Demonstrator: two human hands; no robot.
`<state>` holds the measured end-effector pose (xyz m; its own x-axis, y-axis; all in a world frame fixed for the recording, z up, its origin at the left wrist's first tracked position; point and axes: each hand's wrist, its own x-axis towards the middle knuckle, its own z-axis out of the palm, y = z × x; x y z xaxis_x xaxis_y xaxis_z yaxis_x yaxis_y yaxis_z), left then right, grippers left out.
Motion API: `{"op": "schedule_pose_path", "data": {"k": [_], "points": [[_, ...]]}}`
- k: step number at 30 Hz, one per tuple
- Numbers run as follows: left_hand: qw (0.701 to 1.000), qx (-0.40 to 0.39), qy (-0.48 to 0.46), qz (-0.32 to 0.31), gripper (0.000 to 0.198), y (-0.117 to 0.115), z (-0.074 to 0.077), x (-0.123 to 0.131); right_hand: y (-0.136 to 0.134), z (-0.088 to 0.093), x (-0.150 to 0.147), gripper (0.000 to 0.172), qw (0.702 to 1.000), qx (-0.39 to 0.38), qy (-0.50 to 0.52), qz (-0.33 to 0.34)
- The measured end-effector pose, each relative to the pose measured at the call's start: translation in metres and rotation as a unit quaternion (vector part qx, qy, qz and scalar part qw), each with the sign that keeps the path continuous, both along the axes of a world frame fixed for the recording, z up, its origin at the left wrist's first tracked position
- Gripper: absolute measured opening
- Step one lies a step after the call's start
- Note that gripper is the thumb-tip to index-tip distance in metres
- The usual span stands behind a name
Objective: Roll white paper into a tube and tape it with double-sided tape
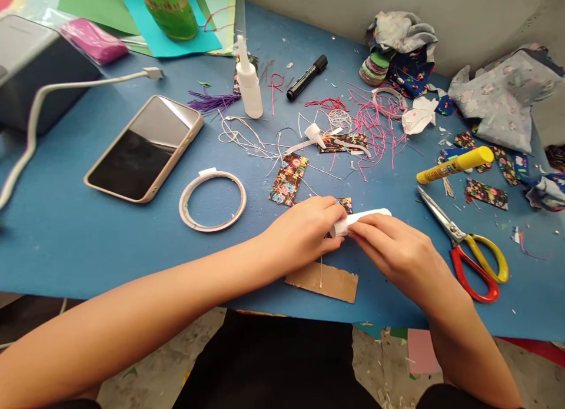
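Evidently both hands meet on one small piece: a white roll (342, 225), smooth and tube-like, lying slantwise just above the near part of the bench (132, 244). The left hand (305, 225) pinches the roll's left end between thumb and fingers; the right hand (399, 244) closes its fingertips narrowly over the middle and right part. Whether the roll is paper or cloth cannot be told.

Just below the left hand lies a flat, brown cardboard strip (331, 284), with a thin white thread crossing it. Beyond that hand sits a floral fabric strip (289, 179), dark and rectangular, and past it spreads a loose, wiry tangle of pink thread (371, 123).

To the right, steel-bladed scissors (457, 233) with red and yellow plastic handles rest slightly open, their tips near a yellow, cylindrical glue stick (454, 165). To the left lie a thin ring of tape (212, 226) and a glossy smartphone (145, 150) in a pale case; farther back stands a white plastic glue bottle (250, 94) with a tapered nozzle.

The bench's near edge runs close below the cardboard. Blue surface stretches between the left forearm and the phone, giving sideways room; scissors and thread narrow the space rightward and beyond.
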<state>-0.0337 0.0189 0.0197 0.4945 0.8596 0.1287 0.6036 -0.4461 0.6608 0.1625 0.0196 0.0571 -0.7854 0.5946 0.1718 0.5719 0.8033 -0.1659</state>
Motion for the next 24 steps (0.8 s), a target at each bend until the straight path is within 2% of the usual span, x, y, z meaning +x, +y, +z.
{"op": "schedule_pose_path", "data": {"k": [9,12,18,24], "points": [[0.999,0.03,-0.029,0.025,0.013,-0.005,-0.007,0.002,0.001,-0.002,-0.004,0.009,0.977,-0.152,0.103,-0.112],[0.999,0.02,-0.017,0.032,0.012,-0.005,-0.005,0.003,-0.001,-0.004,-0.006,0.01,0.976,-0.136,0.114,-0.126],[0.997,0.052,0.038,0.033,0.014,-0.008,0.0,0.005,-0.008,-0.005,-0.014,0.005,0.984,-0.029,0.105,-0.141],[0.988,0.126,0.09,0.02,0.004,-0.011,0.0,0.007,-0.007,-0.005,-0.014,0.002,0.978,-0.091,0.102,-0.156]]}}
